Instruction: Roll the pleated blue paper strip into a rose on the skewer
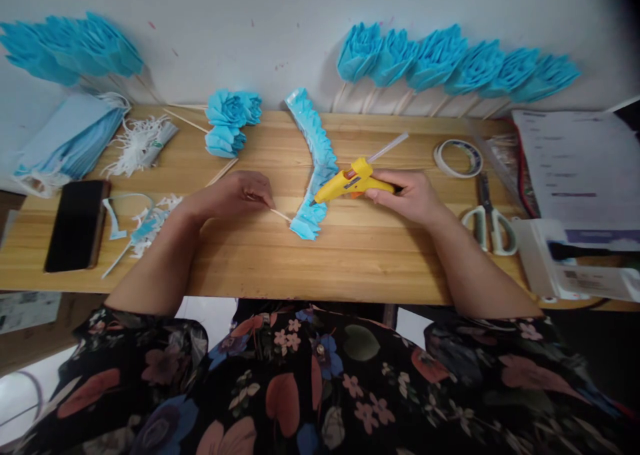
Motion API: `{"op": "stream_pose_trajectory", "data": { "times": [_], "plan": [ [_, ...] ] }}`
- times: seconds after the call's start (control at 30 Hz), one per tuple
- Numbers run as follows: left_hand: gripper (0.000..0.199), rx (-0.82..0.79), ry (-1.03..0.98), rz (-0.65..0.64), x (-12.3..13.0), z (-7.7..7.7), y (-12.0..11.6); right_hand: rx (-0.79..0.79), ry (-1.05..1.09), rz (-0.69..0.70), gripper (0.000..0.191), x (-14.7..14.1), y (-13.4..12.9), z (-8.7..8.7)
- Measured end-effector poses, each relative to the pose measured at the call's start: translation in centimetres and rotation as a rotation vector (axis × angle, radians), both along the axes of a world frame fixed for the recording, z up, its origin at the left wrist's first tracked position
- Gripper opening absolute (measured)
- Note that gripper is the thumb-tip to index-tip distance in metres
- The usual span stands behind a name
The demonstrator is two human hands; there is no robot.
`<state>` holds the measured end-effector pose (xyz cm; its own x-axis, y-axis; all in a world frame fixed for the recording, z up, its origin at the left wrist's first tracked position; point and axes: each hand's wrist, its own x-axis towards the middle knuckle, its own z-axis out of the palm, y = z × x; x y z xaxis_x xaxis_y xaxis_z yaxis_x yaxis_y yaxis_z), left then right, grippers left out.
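Note:
My left hand pinches a thin wooden stick, whose far end meets the near end of a ruffled blue strip. The strip lies in a bent line across the middle of the table. In my right hand is a yellow hot glue gun with a clear glue stick out of its back. Its dark nozzle points down at the strip, close to the stick; whether it touches I cannot tell. Left of the strip lie several small blue flowers on sticks.
Finished blue flowers on sticks lean on the wall, with more at left. Face masks, white ear loops, scraps and a phone lie left. Right are a tape roll, scissors and a paper sheet.

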<state>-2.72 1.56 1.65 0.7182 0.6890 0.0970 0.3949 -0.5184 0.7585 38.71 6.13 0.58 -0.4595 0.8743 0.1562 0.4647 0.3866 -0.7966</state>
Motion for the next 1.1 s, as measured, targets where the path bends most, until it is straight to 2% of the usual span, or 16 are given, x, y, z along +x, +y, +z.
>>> {"op": "stream_pose_trajectory", "data": {
  "times": [0.1,0.33,0.6,0.77,1.1],
  "plan": [
    [0.041,0.014,0.013,-0.018,-0.1,0.0,0.0,0.01,0.006,0.0,0.03,-0.1,0.0,-0.1],
    [0.043,0.027,0.031,-0.018,-0.2,-0.2,0.1,0.026,0.002,0.02,0.033,-0.4,-0.1,-0.5],
    [0.041,0.009,0.035,-0.018,-0.2,-0.1,0.1,-0.014,-0.03,0.036,0.038,0.7,0.1,0.7],
    [0.045,0.03,0.0,-0.012,-0.1,-0.2,0.1,0.035,-0.036,0.041,0.044,1.2,0.4,0.5],
    [0.039,0.011,0.003,0.011,0.2,0.2,-0.1,0.162,-0.061,0.097,0.035,1.0,0.2,-0.4]
  ]
}}
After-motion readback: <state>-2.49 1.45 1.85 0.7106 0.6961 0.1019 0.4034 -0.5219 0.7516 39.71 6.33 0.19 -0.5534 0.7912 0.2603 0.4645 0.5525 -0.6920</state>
